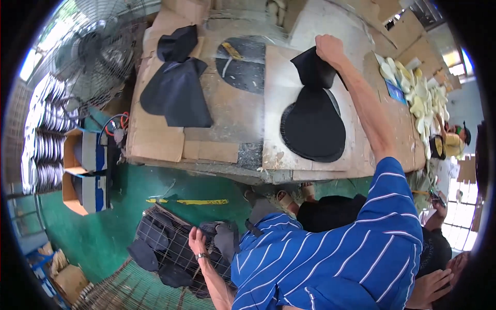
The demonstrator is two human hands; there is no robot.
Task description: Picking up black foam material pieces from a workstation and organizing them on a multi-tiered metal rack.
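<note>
My right hand (329, 49) is closed in a fist on the upper edge of a black flexible piece (316, 72), which rises from a rounded stack of black pieces (316, 129). This stack lies on a pale board (279, 113) on the table. How the held piece joins the stack is hard to make out. Low on the left, my left hand (196, 241) has its fingers apart with nothing in them. It hovers over a wire mesh rack (188, 235) carrying several dark rounded pieces (175, 275).
More black pieces (175, 93) lie on cardboard at the table's left. A large fan (90, 57) and blue boxes (95, 191) stand beyond the left edge. Pale foot-shaped pieces (426, 98) are piled at the right. Other people (457, 142) are on the right side.
</note>
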